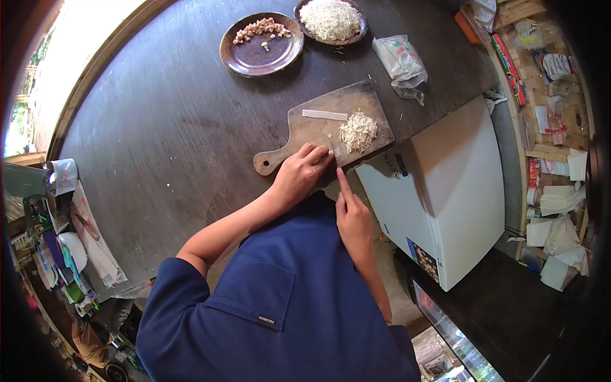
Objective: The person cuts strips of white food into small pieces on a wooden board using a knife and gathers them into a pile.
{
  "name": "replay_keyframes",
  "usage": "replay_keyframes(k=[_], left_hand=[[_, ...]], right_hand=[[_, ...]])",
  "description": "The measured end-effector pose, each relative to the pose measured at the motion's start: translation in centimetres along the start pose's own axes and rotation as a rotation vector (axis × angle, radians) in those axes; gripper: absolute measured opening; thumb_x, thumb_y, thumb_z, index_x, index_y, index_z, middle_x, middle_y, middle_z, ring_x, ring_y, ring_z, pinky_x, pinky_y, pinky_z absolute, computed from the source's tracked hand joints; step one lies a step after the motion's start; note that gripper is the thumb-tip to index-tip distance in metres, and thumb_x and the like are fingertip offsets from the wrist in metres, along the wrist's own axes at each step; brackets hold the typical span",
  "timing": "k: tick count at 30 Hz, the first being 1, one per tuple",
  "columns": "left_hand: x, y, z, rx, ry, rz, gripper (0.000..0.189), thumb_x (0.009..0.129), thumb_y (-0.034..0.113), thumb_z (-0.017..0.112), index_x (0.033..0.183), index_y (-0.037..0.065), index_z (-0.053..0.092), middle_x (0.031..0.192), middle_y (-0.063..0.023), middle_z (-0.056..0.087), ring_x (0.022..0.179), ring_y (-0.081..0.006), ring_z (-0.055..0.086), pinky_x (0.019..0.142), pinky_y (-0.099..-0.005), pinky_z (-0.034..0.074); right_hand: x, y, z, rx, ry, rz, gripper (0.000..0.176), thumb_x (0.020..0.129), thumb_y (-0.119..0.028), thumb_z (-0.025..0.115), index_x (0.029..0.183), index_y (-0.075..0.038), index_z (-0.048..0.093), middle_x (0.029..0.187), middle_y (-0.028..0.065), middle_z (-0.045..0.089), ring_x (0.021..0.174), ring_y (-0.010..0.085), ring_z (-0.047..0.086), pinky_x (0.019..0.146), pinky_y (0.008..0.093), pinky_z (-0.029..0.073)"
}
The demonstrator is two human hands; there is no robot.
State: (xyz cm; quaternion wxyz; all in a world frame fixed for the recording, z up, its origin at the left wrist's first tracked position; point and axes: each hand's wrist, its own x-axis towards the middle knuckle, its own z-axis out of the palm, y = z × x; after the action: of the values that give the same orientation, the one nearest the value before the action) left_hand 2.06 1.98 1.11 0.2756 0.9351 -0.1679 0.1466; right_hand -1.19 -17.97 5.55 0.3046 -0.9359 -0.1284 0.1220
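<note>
A wooden cutting board (310,135) with a handle lies near the table edge. A pale flat strip (324,115) rests across it, beside a pile of finely cut white slivers (358,132). My left hand (304,168) is on the board's near side, its curled fingers pressing on what looks like a similar pale strip, mostly hidden. At the near edge, my right hand (353,219) has its forefinger stretched forward and the other fingers curled, as round a knife; the handle is hidden and the blade barely shows. Small cut bits lie by the left fingertips.
Toward the back stand a brown plate (254,65) with small brownish pieces and a bowl (365,28) heaped with white slivers. A plastic bag (402,60) lies right of them on the dark table (172,127). A white freezer (439,191) stands beside the table at right.
</note>
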Motion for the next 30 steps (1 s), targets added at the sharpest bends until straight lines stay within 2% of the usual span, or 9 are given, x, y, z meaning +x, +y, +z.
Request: replay_keyframes(k=[3, 5, 11, 17, 21, 24, 27, 30], left_hand=[[-0.2, 0.1, -0.1, -0.015, 0.007, -0.008, 0.037, 0.081, 0.009, 0.07, 0.117, 0.001, 0.076, 0.119, -0.0081, 0.067, 0.111, -0.0253, 0.066, 0.093, -0.0339, 0.059], [-0.1, -0.1, -0.3, 0.035, -0.082, 0.005, 0.044, 0.083, 0.014, 0.066, 0.124, 0.0, 0.073, 0.122, -0.0077, 0.063, 0.114, -0.0243, 0.061, 0.095, -0.0314, 0.058], [-0.2, 0.0, -0.3, 0.037, 0.012, 0.0, 0.044, 0.083, 0.014, 0.066, 0.125, 0.0, 0.071, 0.121, -0.0074, 0.062, 0.115, -0.0246, 0.06, 0.1, -0.0319, 0.055], [-0.6, -0.2, -0.1, -0.021, -0.022, -0.013, 0.037, 0.086, 0.01, 0.069, 0.121, 0.002, 0.075, 0.118, -0.0079, 0.065, 0.109, -0.0251, 0.064, 0.095, -0.0345, 0.058], [-0.3, -0.5, -0.4, 0.013, -0.018, 0.025, 0.034, 0.087, 0.011, 0.071, 0.119, 0.002, 0.076, 0.115, -0.0074, 0.066, 0.106, -0.0238, 0.065, 0.091, -0.0339, 0.059], [-0.4, -0.5, -0.3, 0.008, -0.003, 0.038, 0.043, 0.084, 0.016, 0.066, 0.123, -0.002, 0.071, 0.113, -0.0077, 0.062, 0.107, -0.0234, 0.06, 0.095, -0.0314, 0.056], [-0.2, -0.2, -0.4, 0.01, 0.02, 0.033, 0.043, 0.084, 0.016, 0.067, 0.122, -0.002, 0.071, 0.114, -0.0076, 0.062, 0.107, -0.0235, 0.06, 0.095, -0.0314, 0.056], [-0.3, -0.4, -0.1, 0.04, 0.005, 0.028, 0.041, 0.084, 0.015, 0.067, 0.122, -0.002, 0.071, 0.115, -0.0076, 0.062, 0.107, -0.0238, 0.06, 0.095, -0.0318, 0.056]], right_hand=[[2.0, -0.1, 0.8, 0.035, 0.059, -0.05, 0.062, 0.106, -0.016, 0.059, 0.164, -0.035, 0.045, 0.081, 0.0191, 0.065, 0.074, 0.0415, 0.069, 0.068, 0.0534, 0.056], [2.9, -0.3, 0.4, 0.089, 0.048, -0.072, 0.063, 0.106, -0.015, 0.059, 0.165, -0.033, 0.044, 0.081, 0.0192, 0.065, 0.073, 0.0406, 0.069, 0.069, 0.0534, 0.055], [-0.4, -0.1, 0.0, 0.054, 0.035, -0.05, 0.062, 0.107, -0.016, 0.059, 0.165, -0.031, 0.044, 0.083, 0.0199, 0.065, 0.075, 0.0409, 0.068, 0.069, 0.0533, 0.054], [2.6, -0.2, 0.7, 0.08, 0.065, -0.094, 0.064, 0.107, -0.014, 0.059, 0.166, -0.033, 0.044, 0.08, 0.0183, 0.063, 0.074, 0.039, 0.068, 0.068, 0.0519, 0.054], [0.0, -0.8, -0.4, 0.066, 0.021, -0.057, 0.063, 0.107, -0.014, 0.058, 0.165, -0.034, 0.044, 0.08, 0.018, 0.063, 0.072, 0.0389, 0.068, 0.067, 0.0519, 0.054], [-0.8, -0.7, -0.4, -0.019, -0.014, 0.002, 0.062, 0.107, -0.014, 0.058, 0.165, -0.034, 0.045, 0.081, 0.0178, 0.064, 0.072, 0.0392, 0.068, 0.067, 0.0522, 0.054], [0.8, -0.5, 0.6, -0.049, 0.028, -0.015, 0.062, 0.107, -0.014, 0.058, 0.164, -0.033, 0.045, 0.08, 0.0176, 0.064, 0.072, 0.039, 0.067, 0.068, 0.0524, 0.054], [1.9, -0.4, 0.7, 0.047, 0.086, -0.079, 0.062, 0.107, -0.014, 0.058, 0.164, -0.033, 0.046, 0.079, 0.0173, 0.063, 0.071, 0.0385, 0.067, 0.068, 0.0524, 0.054]])
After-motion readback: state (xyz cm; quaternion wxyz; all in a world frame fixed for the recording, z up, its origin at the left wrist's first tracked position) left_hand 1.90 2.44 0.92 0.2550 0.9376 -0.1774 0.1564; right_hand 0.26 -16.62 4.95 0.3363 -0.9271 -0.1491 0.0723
